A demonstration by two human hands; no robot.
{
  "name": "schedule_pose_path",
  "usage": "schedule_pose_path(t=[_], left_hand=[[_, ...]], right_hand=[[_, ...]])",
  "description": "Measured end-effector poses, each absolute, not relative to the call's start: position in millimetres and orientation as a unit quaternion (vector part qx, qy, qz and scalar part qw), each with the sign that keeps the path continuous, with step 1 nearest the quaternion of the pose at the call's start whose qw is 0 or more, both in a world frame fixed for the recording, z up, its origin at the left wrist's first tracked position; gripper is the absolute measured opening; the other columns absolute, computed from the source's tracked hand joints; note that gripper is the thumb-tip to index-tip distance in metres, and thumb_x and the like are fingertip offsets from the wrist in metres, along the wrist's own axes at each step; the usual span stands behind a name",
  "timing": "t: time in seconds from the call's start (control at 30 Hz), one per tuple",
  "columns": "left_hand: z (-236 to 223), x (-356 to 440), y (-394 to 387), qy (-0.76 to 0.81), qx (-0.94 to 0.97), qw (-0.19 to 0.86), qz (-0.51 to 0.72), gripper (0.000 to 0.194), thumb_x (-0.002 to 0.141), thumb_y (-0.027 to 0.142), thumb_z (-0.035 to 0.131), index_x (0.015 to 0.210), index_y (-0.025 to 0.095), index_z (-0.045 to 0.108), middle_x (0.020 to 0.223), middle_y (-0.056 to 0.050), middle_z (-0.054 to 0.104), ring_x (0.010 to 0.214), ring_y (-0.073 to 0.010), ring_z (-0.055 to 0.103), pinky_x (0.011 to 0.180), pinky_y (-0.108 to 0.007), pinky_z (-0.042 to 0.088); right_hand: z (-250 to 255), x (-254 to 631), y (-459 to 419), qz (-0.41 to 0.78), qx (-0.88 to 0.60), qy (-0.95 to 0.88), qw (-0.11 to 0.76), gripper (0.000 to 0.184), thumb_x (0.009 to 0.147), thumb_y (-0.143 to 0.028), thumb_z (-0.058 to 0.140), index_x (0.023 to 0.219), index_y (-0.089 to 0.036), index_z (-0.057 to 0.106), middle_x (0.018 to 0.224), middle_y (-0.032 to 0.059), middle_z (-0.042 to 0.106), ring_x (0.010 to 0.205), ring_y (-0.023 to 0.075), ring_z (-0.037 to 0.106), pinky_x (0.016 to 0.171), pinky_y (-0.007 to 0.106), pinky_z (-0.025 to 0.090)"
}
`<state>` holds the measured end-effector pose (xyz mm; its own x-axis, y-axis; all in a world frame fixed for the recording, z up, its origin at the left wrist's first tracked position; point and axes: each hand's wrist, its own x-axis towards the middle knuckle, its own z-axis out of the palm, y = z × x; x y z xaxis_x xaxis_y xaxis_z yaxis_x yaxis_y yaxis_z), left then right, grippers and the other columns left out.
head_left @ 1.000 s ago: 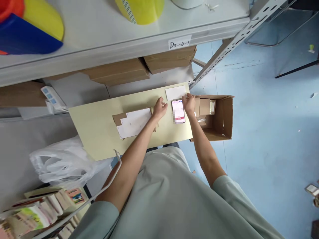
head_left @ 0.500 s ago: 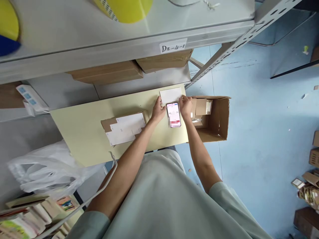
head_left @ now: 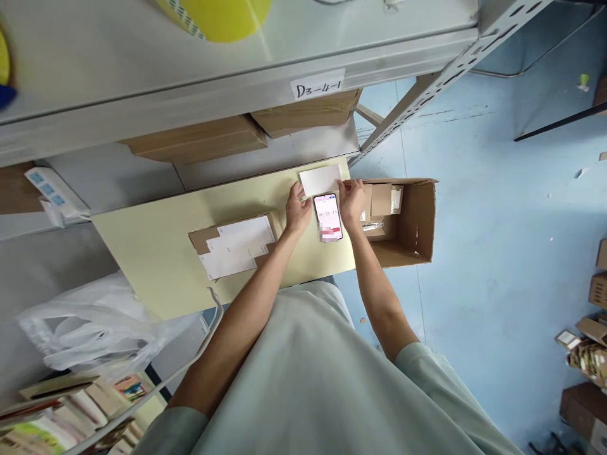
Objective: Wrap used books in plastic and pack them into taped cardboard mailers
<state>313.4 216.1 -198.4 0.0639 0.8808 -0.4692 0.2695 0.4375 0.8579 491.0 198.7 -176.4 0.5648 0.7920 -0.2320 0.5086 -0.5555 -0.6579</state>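
A blank white card (head_left: pixel 320 181) lies near the far right corner of the pale yellow table (head_left: pixel 152 253). My right hand (head_left: pixel 351 203) has its fingers pinched together on the card's near right corner. At the card's left edge is my left hand (head_left: pixel 298 208), fingers curved and thumb apart; its fingertips appear to touch the edge. Between my hands, just below the card, rests a phone (head_left: pixel 328 218) with its screen lit and partly blurred out. Left of my left forearm, white paper sheets (head_left: pixel 239 246) lie on a flat cardboard piece (head_left: pixel 203 241).
An open cardboard box (head_left: pixel 412 221) with small cartons inside stands against the table's right end. A grey metal shelf (head_left: pixel 237 82) runs above the far edge, bearing a yellow tape roll (head_left: pixel 227 19). Left are a power strip (head_left: pixel 47 188), a plastic bag (head_left: pixel 104 322) and books (head_left: pixel 71 411).
My left hand has come closer to the card's left edge. My right fingers have closed on its near right corner. The camera view has shifted, and the phone's digits have changed.
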Motion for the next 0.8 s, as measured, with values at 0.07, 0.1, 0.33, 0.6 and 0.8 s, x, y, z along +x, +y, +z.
schedule_pose_path(t=[0.07,0.1,0.33,0.6,0.8], left_hand=[[-191.7,314.2,219.3,0.640,0.454,0.565,0.255,0.076,0.094,0.016,0.070,0.167,0.025,0.048,0.165,-0.018,0.062,0.151,-0.0305,0.063,0.127,-0.049,0.052],[-188.8,314.1,221.0,0.644,0.455,0.563,0.248,0.077,0.094,0.017,0.071,0.167,0.025,0.048,0.164,-0.018,0.063,0.150,-0.0308,0.064,0.126,-0.049,0.052],[-174.0,312.7,231.5,0.669,0.424,0.555,0.254,0.071,0.091,0.021,0.078,0.159,0.024,0.056,0.150,-0.016,0.074,0.134,-0.0280,0.075,0.117,-0.044,0.060],[-167.6,318.5,251.7,0.696,0.380,0.548,0.264,0.036,0.085,0.028,0.087,0.118,0.019,0.075,0.101,-0.007,0.085,0.082,-0.0189,0.080,0.083,-0.033,0.068],[-160.0,312.3,258.9,0.690,0.393,0.554,0.250,0.022,0.085,0.028,0.083,0.105,0.018,0.079,0.093,-0.006,0.085,0.073,-0.0179,0.078,0.075,-0.030,0.065]], right_hand=[[-174.3,490.9,198.4,0.259,-0.839,-0.399,0.264,0.044,0.117,-0.053,0.051,0.099,-0.021,0.075,0.111,0.0122,0.072,0.094,0.0264,0.072,0.095,0.042,0.058],[-173.4,490.7,197.9,0.259,-0.835,-0.406,0.264,0.042,0.118,-0.051,0.051,0.100,-0.021,0.075,0.111,0.0121,0.072,0.095,0.0267,0.072,0.095,0.042,0.058],[-173.6,487.9,195.1,0.261,-0.819,-0.430,0.275,0.038,0.119,-0.045,0.049,0.108,-0.021,0.077,0.112,0.0116,0.070,0.098,0.0263,0.072,0.097,0.040,0.057],[-184.7,491.9,194.8,0.278,-0.818,-0.419,0.281,0.038,0.119,-0.048,0.047,0.115,-0.022,0.075,0.116,0.0124,0.070,0.101,0.0259,0.071,0.100,0.044,0.059],[-175.1,484.6,185.7,0.231,-0.803,-0.471,0.284,0.037,0.116,-0.043,0.049,0.143,-0.024,0.066,0.142,0.0180,0.063,0.137,0.0339,0.063,0.118,0.056,0.054]])
